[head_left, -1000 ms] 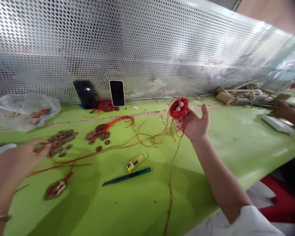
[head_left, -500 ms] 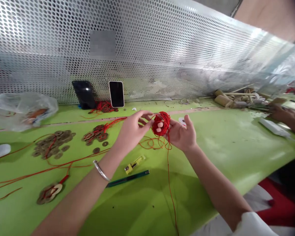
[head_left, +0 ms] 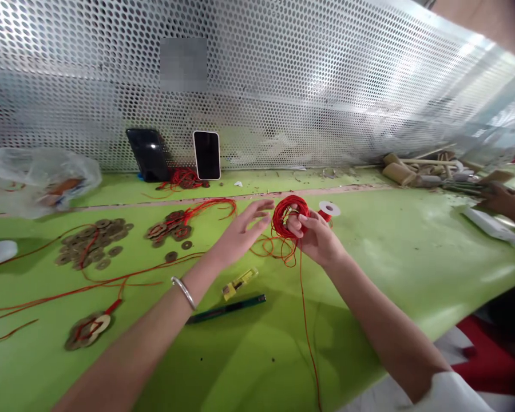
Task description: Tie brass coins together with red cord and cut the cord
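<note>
My right hand grips a coil of red cord, with fingers through its middle and the thumb on its rim. A strand drops from the coil to the table's near edge, and loose loops lie just below it. To the left of the coil, my left hand is apart from it, fingers stretched out and holding nothing. Behind the right hand stands a spool of red cord with a white flange. Below the hands lie a small yellow tool and a dark green pen-like stick.
Left on the green table lie loose old coins, a coin bundle with red cords and a tied coin ornament. Two phones lean against the perforated metal screen. A plastic bag sits far left. Another person's hand is far right.
My left hand has let go of the coil and moved a little away to its left. My right hand's thumb has closed onto the coil. The spool now shows more fully.
</note>
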`<state>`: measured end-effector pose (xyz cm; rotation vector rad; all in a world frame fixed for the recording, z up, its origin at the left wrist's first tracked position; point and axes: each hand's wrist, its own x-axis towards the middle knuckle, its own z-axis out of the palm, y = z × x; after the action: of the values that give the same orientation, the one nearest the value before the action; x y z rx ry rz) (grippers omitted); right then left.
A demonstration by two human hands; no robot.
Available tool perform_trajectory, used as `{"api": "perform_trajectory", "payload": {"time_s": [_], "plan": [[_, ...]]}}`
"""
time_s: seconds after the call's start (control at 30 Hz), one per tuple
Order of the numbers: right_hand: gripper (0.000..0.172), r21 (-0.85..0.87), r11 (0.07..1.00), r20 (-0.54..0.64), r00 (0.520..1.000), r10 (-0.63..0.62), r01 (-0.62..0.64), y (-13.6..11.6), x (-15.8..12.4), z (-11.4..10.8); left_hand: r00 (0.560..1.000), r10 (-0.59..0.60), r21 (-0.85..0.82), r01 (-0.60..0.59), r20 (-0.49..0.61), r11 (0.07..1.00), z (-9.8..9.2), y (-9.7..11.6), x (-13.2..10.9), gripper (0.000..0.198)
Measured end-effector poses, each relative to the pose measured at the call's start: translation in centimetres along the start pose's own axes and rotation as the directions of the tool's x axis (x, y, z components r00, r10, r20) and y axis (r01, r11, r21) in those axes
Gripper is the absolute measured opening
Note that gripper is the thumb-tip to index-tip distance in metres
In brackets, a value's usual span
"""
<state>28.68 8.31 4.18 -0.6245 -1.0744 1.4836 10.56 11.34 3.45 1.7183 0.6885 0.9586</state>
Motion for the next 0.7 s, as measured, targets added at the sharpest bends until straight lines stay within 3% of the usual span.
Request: {"api": "perform_trajectory", "payload": {"time_s": [0.1,0.2,0.4,0.53,0.6,0.7], "plan": [[0.021,-0.027,1.000,0.004,1.000,0.007,-0.007,0.0,0.1,0.0,0.996,0.084,0.079,-0.083,-0.012,0.993,0.4,0.6,-0.4,0.051],[0.020,-0.061,0.998,0.090,0.995,0.036,-0.031,0.2,-0.1,0.2,0.997,0.082,0.117,-0.083,0.010,0.990,0.8,0.7,-0.5,0.062],[0.020,-0.211,0.970,0.228,0.959,0.168,-0.120,0.5,-0.5,0.4,0.997,0.031,0.192,-0.017,-0.070,0.981,0.7,0.7,-0.4,0.032],[0.024,-0.347,0.919,0.286,0.912,0.295,-0.188,0.5,-0.4,0.0,0.997,0.038,0.251,-0.019,-0.069,0.968,0.9,0.9,-0.3,0.023],[0.030,-0.348,0.913,0.300,0.897,0.324,-0.213,0.3,-0.4,-0.3,0.998,0.040,0.231,-0.030,-0.040,0.973,1.1,0.8,-0.3,0.022],[0.034,-0.235,0.949,0.253,0.929,0.270,-0.212,-0.3,-0.3,-0.7,0.999,0.026,0.161,-0.030,0.027,0.986,0.9,0.5,-0.4,0.027]]}}
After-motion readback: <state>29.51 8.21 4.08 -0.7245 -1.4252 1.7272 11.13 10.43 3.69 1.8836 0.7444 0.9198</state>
